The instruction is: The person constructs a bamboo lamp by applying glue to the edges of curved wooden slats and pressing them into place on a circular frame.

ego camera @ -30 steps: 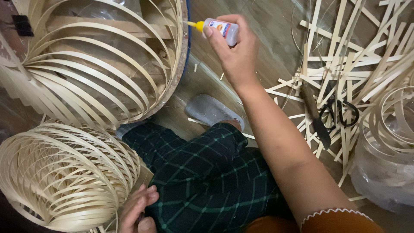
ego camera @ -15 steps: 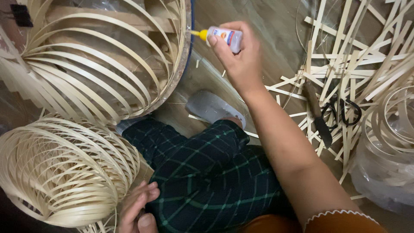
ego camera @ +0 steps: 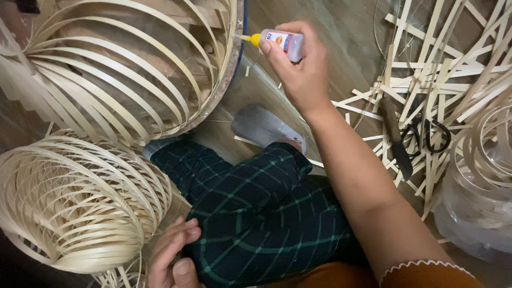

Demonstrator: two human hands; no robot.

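Small rounded lampshade frame of pale bamboo strips [ego camera: 74,202], lower left; left hand [ego camera: 170,256] beside it, fingers loosely curled, holding nothing. Large bamboo-strip frame [ego camera: 122,69], upper left. Right hand [ego camera: 298,69] grips small white yellow-nozzled glue bottle [ego camera: 280,41], tip touching the large frame's rim. Black scissors [ego camera: 426,136] among loose strips, right.

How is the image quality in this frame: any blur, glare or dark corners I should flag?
Head view: mostly sharp; the right hand and its glue bottle are crisp, the left hand at the bottom edge is slightly soft. Light is even and warm, with no harsh glare on the wooden floor. The bottom left corner under the woven strip ball falls into shadow, and the plastic bags at right look hazy.
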